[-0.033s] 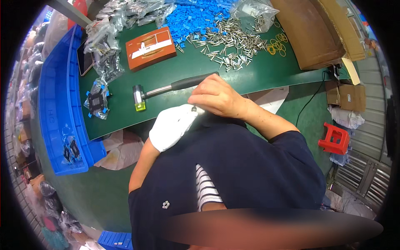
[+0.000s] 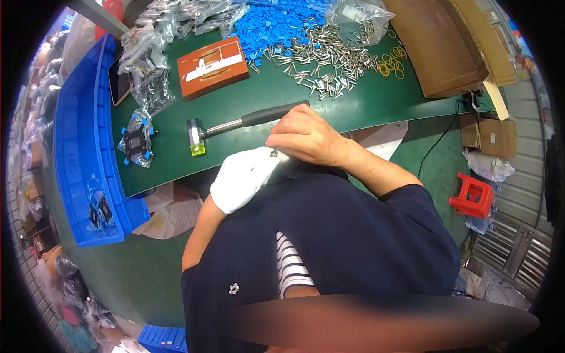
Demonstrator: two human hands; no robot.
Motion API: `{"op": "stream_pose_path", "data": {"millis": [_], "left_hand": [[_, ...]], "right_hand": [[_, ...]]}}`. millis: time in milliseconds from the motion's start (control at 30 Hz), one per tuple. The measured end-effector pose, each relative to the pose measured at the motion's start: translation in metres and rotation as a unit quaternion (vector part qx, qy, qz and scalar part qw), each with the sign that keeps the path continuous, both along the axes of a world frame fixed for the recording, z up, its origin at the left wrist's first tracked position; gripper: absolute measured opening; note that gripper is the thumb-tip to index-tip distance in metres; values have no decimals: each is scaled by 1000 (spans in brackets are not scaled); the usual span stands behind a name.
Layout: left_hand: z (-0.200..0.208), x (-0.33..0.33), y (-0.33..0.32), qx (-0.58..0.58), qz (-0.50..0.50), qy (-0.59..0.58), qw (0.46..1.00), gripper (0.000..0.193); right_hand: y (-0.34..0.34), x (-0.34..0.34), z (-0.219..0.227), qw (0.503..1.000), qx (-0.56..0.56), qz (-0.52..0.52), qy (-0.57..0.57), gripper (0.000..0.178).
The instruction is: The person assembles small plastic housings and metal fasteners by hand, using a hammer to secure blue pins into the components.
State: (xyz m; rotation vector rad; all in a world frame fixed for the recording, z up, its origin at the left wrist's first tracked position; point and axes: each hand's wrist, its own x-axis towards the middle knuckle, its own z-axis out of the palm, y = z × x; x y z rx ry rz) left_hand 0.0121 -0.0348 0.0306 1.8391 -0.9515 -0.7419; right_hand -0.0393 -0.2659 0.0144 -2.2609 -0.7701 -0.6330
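Note:
My left hand (image 2: 244, 176), in a white glove, and my bare right hand (image 2: 309, 138) meet in front of my body, by the near edge of the green table. Both are closed, fingertips bent together. A small dark piece (image 2: 274, 153) shows at the left fingertips; its kind cannot be made out, and whatever else the fingers hold is hidden. Just beyond the hands lies a hammer (image 2: 235, 125) with a black grip and a yellow-green face, its handle end behind my right hand. A black part with blue clips (image 2: 138, 142), in clear plastic, rests left of the hammer.
On the table (image 2: 259, 91) are a reddish-brown box (image 2: 220, 79), a heap of blue pieces (image 2: 271, 26), metal pins (image 2: 329, 62), yellow rubber bands (image 2: 391, 63) and bagged parts (image 2: 153, 53). A blue bin (image 2: 73, 159) stands left, a cardboard box (image 2: 435, 47) far right, a red stool (image 2: 472, 196) on the floor.

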Motion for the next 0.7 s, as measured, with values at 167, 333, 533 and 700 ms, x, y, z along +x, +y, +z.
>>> {"op": "stream_pose_path", "data": {"millis": [167, 333, 533, 700], "left_hand": [[7, 0, 0, 31, 6, 98, 995, 22], [5, -2, 1, 68, 16, 60, 996, 23], [-10, -9, 6, -21, 29, -19, 999, 27], [-12, -11, 6, -24, 39, -1, 999, 27]], "right_hand": [[5, -4, -4, 999, -24, -16, -21, 22], [11, -8, -6, 998, -38, -41, -18, 22], [19, -12, -11, 997, -29, -59, -35, 22], [27, -14, -23, 993, 7, -106, -47, 22]]}}
